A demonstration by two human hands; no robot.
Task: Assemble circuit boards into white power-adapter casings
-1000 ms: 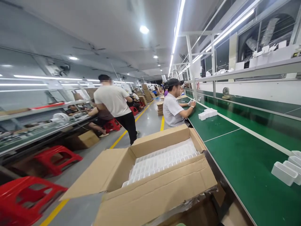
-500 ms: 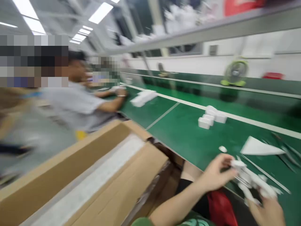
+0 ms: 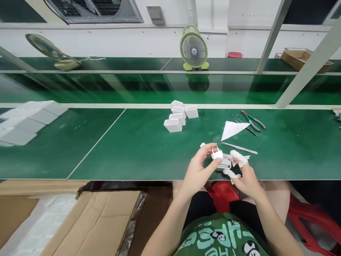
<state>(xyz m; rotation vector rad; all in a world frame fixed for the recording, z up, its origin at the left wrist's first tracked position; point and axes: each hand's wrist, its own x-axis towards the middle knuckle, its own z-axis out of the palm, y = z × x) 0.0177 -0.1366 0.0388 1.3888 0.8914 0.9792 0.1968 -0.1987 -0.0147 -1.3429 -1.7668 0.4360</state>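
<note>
My left hand (image 3: 198,170) is closed, thumb and fingers pinching a small white plug piece (image 3: 217,155) with two metal pins pointing up. My right hand (image 3: 247,179), white covers on its thumb and a finger, grips a white open-ended charger housing (image 3: 225,164). The plug piece sits right against the housing, and I cannot tell whether they are joined. A small white piece (image 3: 203,144) shows just behind my left fingers. Beyond the hands lie metal tweezers (image 3: 239,147) and a folded white sheet (image 3: 233,130).
Pliers (image 3: 253,121) and a thin dark tool (image 3: 252,132) lie at the right. Several white housings (image 3: 173,125) stand mid-bench, more (image 3: 29,119) at far left. A green fan (image 3: 194,49) stands on the back shelf. An open cardboard box (image 3: 93,220) is below left; a red stool (image 3: 314,222), right.
The view has swung right and down to the bench in front of me. The co-worker has left the picture. Both hands still hold white parts close together.
</note>
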